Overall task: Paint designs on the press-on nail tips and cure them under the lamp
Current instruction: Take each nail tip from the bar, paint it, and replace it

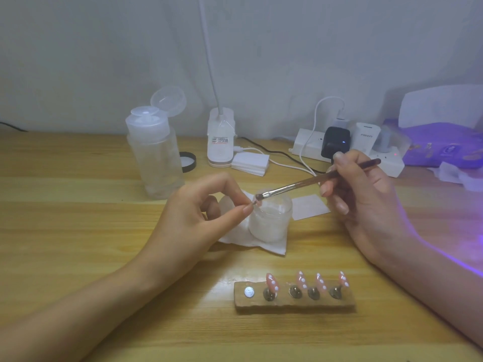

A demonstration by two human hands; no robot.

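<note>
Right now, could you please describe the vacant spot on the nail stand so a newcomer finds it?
On the wooden table, nearest the camera, lies a brown block. Its leftmost spot is a bare pale disc; the other four hold pink tips with white dots.

My left hand (198,215) comes in from the lower left, and its thumb and index finger pinch a small nail tip (258,202); the other fingers are curled under. My right hand (366,197) holds a brush (300,184) in bent fingers, with the wrist raised.
</note>
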